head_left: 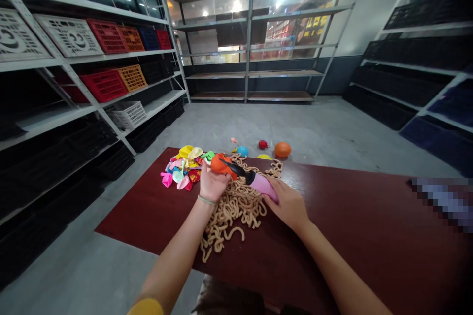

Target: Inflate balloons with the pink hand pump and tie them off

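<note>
My left hand is closed on an orange balloon fitted over the black nozzle of a pink hand pump. My right hand grips the pump's pink body. Both hands hover over a heap of tan curly hooks on the dark red table. A pile of limp coloured balloons lies just left of my left hand.
On the floor beyond the table sit an inflated orange balloon, a blue one and a small red one. Shelving with red, orange and white crates lines the left; empty racks stand at the back and right.
</note>
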The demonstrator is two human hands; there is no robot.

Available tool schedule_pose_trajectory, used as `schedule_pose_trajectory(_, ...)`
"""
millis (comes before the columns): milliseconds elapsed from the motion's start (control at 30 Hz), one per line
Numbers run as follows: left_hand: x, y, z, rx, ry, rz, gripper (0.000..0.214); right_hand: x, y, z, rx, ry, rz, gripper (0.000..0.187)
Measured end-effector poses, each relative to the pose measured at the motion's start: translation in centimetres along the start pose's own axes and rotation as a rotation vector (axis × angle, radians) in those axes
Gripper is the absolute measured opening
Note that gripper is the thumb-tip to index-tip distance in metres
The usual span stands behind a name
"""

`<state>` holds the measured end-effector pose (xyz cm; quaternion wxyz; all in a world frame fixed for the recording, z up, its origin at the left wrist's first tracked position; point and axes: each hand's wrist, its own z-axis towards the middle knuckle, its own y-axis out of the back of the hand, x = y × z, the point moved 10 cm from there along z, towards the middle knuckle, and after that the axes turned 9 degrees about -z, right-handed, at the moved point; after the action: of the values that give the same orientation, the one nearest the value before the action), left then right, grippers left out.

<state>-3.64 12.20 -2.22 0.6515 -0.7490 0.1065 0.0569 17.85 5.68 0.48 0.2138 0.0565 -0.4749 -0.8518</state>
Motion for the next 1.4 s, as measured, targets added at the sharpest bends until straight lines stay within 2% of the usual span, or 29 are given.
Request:
schedule_pose_trajectory(67,-0.4,-1.0,-0.5,0.088,-0.017,0.041,0.052,-0.1,0.1,0.0,-0.007,-0.016,-0.001,0.049)
schedule_pose_trajectory(133,-0.7,-1.5,-0.7,0.124,-0.037,0.105,0.044,-0.2,0.2,0.0,-0.016,-0.029,0.003,0.049)
schedule_pose_trajectory(233,-1.0,-1.0,-0.3,0.088,-0.072,0.206,0.03,-0.2,0.5,0.0,-0.03,-0.025,-0.001,0.048)
schedule_pose_trajectory(400,-2.9,-0.1,-0.1,0.042,-0.263,0.286,0.045,0.0,0.9,0.0,-0.046,-0.006,-0.022,0.048)
schedule_pose_trajectory(600,-4.1,-1.1,-0.5,0.072,-0.34,0.241,0.03,1.2,0.7,-0.2,-0.049,0.113,-0.083,0.048)
schedule_pose_trajectory(800,-4.4,-1.8,-1.1,0.081,-0.395,0.291,0.021,1.3,0.3,-0.3,-0.038,0.104,-0.109,0.048)
schedule_pose_trajectory(967,-4.0,-2.6,-1.5,0.15,-0.431,0.299,0.035,1.3,0.3,-0.3,-0.043,0.088,-0.102,0.048)
schedule_pose_trajectory(1100,-3.5,-2.6,-1.8,0.093,-0.455,0.333,0.052,1.2,0.3,-0.3,-0.038,0.078,-0.107,0.048)
schedule_pose_trajectory(1233,-2.6,-2.2,-2.1,-0.004,-0.435,0.361,0.061,1.3,0.6,-0.2,-0.04,0.063,-0.092,0.049)
schedule_pose_trajectory(1400,-1.9,-2.6,-2.2,0.038,-0.424,0.334,0.068,1.5,0.8,0.0,-0.027,0.042,-0.096,0.048)
